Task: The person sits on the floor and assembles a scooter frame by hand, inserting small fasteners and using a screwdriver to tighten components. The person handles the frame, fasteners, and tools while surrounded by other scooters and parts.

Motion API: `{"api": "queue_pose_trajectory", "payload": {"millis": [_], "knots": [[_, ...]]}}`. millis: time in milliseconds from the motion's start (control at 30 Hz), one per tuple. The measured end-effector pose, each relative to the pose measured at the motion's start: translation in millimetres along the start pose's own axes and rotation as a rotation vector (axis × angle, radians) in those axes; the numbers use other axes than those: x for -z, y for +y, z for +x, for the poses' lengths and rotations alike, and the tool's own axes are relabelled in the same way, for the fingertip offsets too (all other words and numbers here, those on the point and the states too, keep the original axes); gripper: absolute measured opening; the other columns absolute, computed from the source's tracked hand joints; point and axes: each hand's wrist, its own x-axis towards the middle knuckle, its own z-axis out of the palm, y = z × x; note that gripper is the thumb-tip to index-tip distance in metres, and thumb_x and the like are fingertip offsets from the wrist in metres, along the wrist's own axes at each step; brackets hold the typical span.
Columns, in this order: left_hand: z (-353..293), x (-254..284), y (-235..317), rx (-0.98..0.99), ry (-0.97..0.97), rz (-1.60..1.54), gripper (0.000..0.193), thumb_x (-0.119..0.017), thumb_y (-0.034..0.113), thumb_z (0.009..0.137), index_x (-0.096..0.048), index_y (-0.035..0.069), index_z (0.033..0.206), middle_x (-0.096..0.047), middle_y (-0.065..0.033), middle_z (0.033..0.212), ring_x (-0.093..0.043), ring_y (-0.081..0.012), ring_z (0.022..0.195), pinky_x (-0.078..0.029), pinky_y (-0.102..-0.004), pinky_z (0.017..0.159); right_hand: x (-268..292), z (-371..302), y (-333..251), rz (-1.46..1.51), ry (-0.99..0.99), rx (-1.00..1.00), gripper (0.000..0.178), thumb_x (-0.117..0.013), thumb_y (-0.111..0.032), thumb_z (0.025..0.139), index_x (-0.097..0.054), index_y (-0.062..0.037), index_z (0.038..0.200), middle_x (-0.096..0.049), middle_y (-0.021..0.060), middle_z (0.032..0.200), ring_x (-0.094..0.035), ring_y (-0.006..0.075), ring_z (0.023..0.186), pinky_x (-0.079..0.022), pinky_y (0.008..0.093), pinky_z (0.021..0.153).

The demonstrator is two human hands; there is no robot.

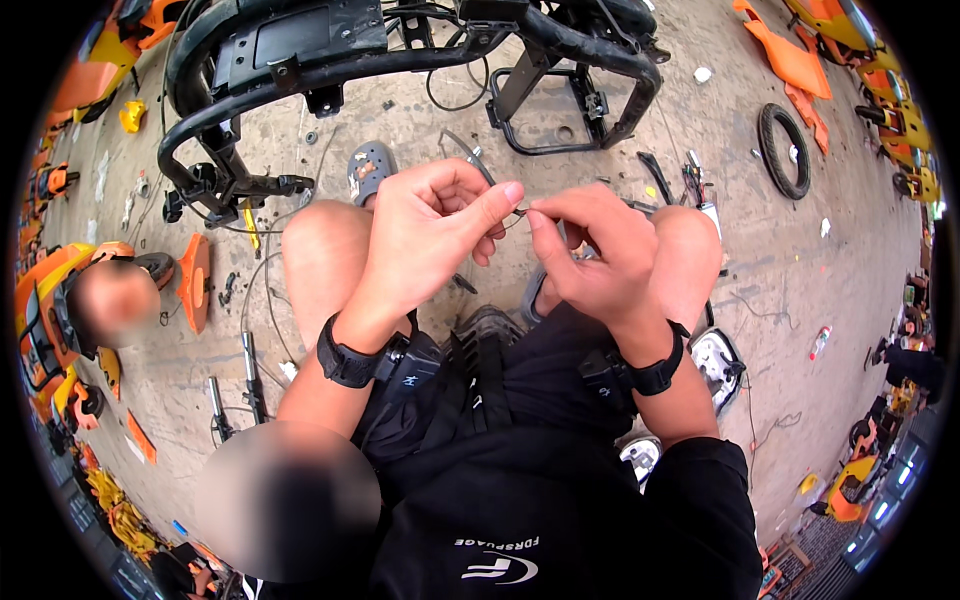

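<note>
Wire point(484, 168): thin dark one, just above the middle of the frame, strung between both hands. Loose part curves up and left past the left fingers, and a short bit shows in the little gap between the fingertips.
Left hand point(430, 225): pinched on the wire, thumb reaching right along it, other fingers curled in.
Right hand point(600, 245): thumb and index together on the wire at the gap, pointing left, rest of the fingers tucked under.
Arms: both coming up from the lower part of the frame and angling inward, so the hands nearly meet between the knees point(320, 250). Black strap point(350, 360) on each wrist.
Up top: big black metal frame point(350, 70), just past the hands.
Floor stuff: black tire point(767, 150) upper right, grey clog point(370, 170) left of the wire.
</note>
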Motion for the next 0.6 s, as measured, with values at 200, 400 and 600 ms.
{"api": "queue_pose_trajectory", "payload": {"millis": [200, 400, 600], "knots": [[0, 5, 2, 0.066, -0.031, -0.032, 0.026, -0.069, 0.019, 0.092, -0.063, -0.001, 0.077, -0.064, -0.0054, 0.064, -0.059, -0.0074, 0.051, -0.047, -0.021, 0.044, 2, 2, 3, 0.245, -0.129, -0.286, 0.008, -0.07, -0.002, 0.083, -0.066, -0.0024, 0.09, -0.064, 0.0053, 0.084, -0.056, 0.0096, 0.063, -0.042, 0.0211, 0.052], [-1, 8, 4, 0.079, -0.084, -0.136, 0.025, -0.065, 0.017, 0.094, -0.063, -0.002, 0.078, -0.066, -0.0079, 0.068, -0.059, -0.0085, 0.052, -0.047, -0.0216, 0.045, 7, 6, -1, 0.355, -0.247, -0.27, 0.014, -0.071, -0.004, 0.084, -0.067, -0.0008, 0.098, -0.067, 0.0059, 0.09, -0.06, 0.0114, 0.067, -0.044, 0.0222, 0.054], [-2, 6, 4, 0.06, -0.114, -0.121, 0.022, -0.063, 0.015, 0.095, -0.065, -0.005, 0.084, -0.068, -0.0098, 0.074, -0.06, -0.0093, 0.055, -0.049, -0.0232, 0.048, 5, 0, 4, 0.283, -0.202, -0.265, 0.013, -0.068, -0.005, 0.088, -0.067, -0.0011, 0.1, -0.068, 0.0054, 0.085, -0.061, 0.0106, 0.067, -0.047, 0.0233, 0.057]]}}
